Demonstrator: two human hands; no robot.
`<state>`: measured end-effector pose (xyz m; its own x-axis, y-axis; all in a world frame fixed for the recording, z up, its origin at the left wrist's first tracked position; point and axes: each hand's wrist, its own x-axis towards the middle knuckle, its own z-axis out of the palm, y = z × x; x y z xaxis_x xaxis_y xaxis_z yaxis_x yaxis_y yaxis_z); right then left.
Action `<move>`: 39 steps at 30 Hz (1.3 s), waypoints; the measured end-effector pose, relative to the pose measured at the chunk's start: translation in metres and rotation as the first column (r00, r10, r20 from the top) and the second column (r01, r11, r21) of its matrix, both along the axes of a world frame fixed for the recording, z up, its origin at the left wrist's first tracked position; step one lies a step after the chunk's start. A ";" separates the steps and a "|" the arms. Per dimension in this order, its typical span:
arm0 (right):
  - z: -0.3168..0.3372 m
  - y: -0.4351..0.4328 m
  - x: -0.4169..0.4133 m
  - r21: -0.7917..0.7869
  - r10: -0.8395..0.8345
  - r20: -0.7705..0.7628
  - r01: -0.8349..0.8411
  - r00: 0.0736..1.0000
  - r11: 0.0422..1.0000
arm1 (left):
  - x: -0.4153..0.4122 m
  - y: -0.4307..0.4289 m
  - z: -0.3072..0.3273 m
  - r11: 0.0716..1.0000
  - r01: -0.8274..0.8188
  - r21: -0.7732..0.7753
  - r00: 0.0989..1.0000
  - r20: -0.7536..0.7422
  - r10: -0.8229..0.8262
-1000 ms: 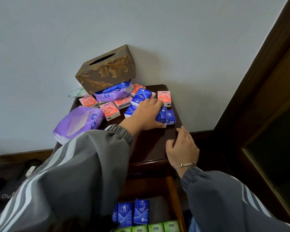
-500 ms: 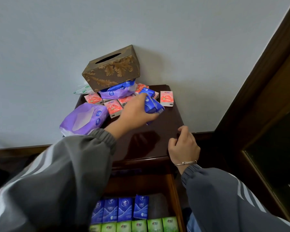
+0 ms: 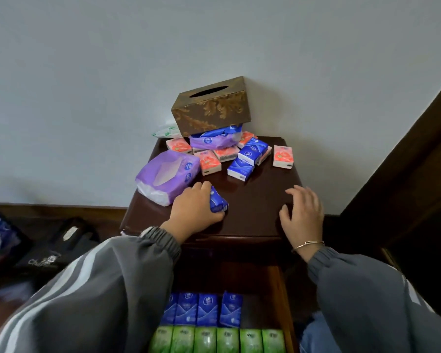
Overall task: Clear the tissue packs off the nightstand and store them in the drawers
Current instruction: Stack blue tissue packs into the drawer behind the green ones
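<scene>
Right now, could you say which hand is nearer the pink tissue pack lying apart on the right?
Right. The right hand is just in front of the pink pack; the left hand, gripping blue packs, sits farther left.

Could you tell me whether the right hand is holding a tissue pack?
No, the right hand is open with nothing in it; the left hand grips the blue packs.

Left hand (image 3: 192,212) fingers curled round a blue pack (image 3: 218,203), right hand (image 3: 303,212) fingers spread and relaxed, arms outstretched
</scene>
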<state>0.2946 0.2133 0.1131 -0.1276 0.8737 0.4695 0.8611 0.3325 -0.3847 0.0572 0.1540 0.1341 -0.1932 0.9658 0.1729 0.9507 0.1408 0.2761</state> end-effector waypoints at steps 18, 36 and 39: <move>0.048 0.081 -0.065 -0.366 0.482 0.358 -0.355 0.799 0.860 | 0.001 0.001 -0.013 0.992 -0.034 0.121 0.998 0.065 0.027; 0.090 0.097 -0.082 -0.510 0.346 0.148 -0.229 0.926 0.829 | -0.001 -0.005 -0.013 0.985 -0.058 0.165 0.979 0.202 0.024; 0.091 0.083 -0.107 -0.628 0.089 -0.045 -0.097 0.995 0.772 | -0.001 -0.007 -0.013 0.983 -0.060 0.173 0.975 0.223 0.020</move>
